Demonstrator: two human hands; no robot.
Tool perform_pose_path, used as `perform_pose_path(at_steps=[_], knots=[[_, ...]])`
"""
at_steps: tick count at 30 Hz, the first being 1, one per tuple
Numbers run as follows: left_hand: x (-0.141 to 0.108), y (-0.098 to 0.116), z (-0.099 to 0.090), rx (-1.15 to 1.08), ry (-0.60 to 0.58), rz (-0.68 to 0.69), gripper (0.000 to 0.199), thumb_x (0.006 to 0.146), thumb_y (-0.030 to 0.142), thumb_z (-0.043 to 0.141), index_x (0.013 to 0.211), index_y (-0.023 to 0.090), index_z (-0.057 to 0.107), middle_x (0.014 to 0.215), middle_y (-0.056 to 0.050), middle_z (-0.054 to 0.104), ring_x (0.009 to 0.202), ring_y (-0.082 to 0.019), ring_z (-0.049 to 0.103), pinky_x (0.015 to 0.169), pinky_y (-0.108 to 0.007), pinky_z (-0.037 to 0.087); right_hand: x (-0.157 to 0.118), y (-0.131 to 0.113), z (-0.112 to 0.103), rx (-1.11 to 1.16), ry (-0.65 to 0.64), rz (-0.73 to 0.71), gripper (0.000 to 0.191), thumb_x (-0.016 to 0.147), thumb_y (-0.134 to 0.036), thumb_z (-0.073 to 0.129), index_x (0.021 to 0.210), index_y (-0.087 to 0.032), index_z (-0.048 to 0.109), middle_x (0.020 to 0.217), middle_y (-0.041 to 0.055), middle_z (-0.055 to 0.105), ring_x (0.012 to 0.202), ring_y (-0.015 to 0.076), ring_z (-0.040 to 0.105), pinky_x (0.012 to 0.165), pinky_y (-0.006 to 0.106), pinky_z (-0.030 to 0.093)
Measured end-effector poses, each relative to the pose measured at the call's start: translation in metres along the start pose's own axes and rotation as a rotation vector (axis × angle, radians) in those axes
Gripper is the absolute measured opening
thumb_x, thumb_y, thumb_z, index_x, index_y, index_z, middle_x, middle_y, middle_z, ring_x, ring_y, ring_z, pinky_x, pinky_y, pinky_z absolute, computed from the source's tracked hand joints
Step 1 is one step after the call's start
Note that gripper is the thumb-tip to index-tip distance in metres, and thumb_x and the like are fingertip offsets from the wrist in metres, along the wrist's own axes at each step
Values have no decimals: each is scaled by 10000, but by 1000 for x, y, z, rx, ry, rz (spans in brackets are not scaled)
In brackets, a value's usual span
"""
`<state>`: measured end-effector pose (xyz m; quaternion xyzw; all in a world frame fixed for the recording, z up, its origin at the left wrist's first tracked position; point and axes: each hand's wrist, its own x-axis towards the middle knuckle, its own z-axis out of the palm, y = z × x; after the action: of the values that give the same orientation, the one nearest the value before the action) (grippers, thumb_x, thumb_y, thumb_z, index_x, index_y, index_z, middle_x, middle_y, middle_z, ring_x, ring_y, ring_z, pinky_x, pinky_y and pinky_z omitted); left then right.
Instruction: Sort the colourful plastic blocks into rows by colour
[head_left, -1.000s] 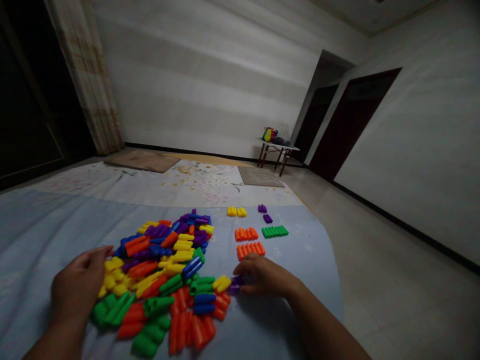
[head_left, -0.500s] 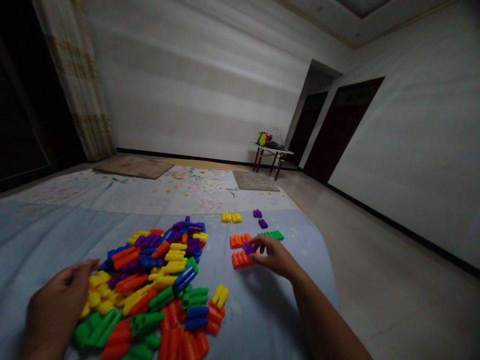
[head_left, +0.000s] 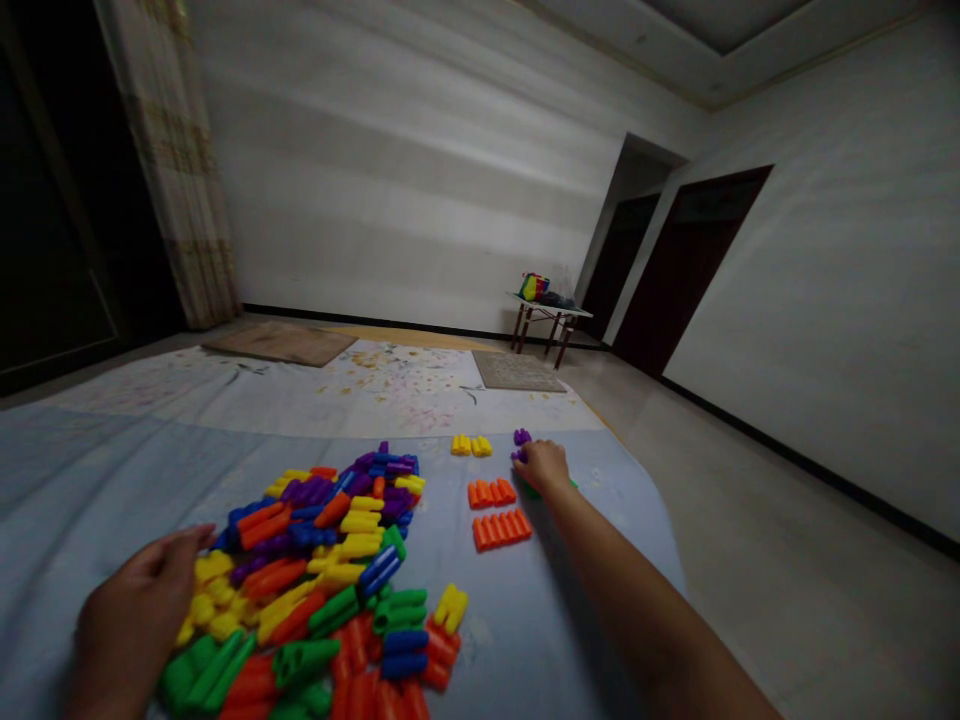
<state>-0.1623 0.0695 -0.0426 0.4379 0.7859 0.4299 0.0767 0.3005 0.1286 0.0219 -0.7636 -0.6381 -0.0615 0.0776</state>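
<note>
My right hand (head_left: 546,466) reaches to the far right of the blue sheet, its fingers closed on a purple plastic bullet-shaped block (head_left: 517,456). Another purple block (head_left: 522,436) lies just beyond it. Part of a green row (head_left: 574,484) shows from beneath the hand. Nearer me are two orange rows (head_left: 501,530) of joined blocks, and a yellow row (head_left: 471,446) lies farther left. At the left edge of the mixed block pile (head_left: 315,560), my left hand (head_left: 139,615) is curled with fingertips together; whatever they hold, if anything, is hidden.
The bed-like surface carries a blue sheet (head_left: 555,620) and a flowered white part (head_left: 405,390). Two flat boards (head_left: 517,371) lie at its far edge. Behind them, a small table (head_left: 559,308) holds a colourful bag (head_left: 534,287). Tiled floor (head_left: 765,540) runs along the right.
My right hand has moved away from the orange rows, forward to the purple blocks, carrying a purple block. My left hand stays beside the pile. The view has shifted slightly.
</note>
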Motion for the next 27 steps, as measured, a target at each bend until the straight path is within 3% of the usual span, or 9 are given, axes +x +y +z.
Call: perform_pose_path(at_steps=[3, 7, 12, 18, 23, 27], knots=[[-4, 13, -8, -16, -92, -76, 403, 757, 513, 400, 915, 239, 649, 938, -14, 687, 770, -191, 632, 576, -238, 445, 0, 2, 3, -19, 8, 25, 273, 777, -360, 552, 887, -144, 678, 967, 175, 635, 980, 283, 531, 804, 370, 346], [-10, 28, -15, -19, -116, -129, 406, 750, 500, 393, 920, 234, 649, 938, -25, 680, 762, -201, 622, 583, -253, 434, -3, 3, -5, 9, 32, 20, 286, 784, -361, 549, 904, -135, 676, 967, 183, 623, 992, 289, 523, 820, 381, 349], [-13, 34, -17, -41, -125, -97, 410, 751, 461, 398, 941, 198, 649, 961, -47, 671, 846, -203, 609, 657, -250, 436, -25, -14, -22, 161, 46, -149, 315, 842, -356, 486, 1079, -186, 604, 964, 85, 635, 935, 186, 547, 819, 290, 379], [-17, 38, -20, -90, -105, -99, 401, 729, 431, 423, 943, 175, 646, 966, -53, 670, 897, -199, 600, 720, -244, 439, -84, -46, -33, 628, -253, -647, 221, 801, -251, 519, 961, -181, 654, 792, 22, 651, 672, 115, 565, 635, 216, 431], [-21, 45, -24, -101, -118, -130, 411, 728, 431, 415, 946, 174, 650, 980, -53, 670, 881, -201, 602, 713, -248, 447, -109, -50, -41, 601, -510, -911, 432, 687, -143, 601, 1113, -221, 588, 1063, 42, 591, 884, 132, 561, 763, 220, 437], [-14, 30, -19, -30, -127, -115, 429, 740, 496, 402, 964, 224, 646, 981, -33, 672, 806, -204, 620, 648, -260, 452, -114, -49, -42, 534, -572, -984, 447, 679, -206, 652, 1119, -208, 577, 1060, 48, 585, 917, 147, 550, 781, 215, 425]])
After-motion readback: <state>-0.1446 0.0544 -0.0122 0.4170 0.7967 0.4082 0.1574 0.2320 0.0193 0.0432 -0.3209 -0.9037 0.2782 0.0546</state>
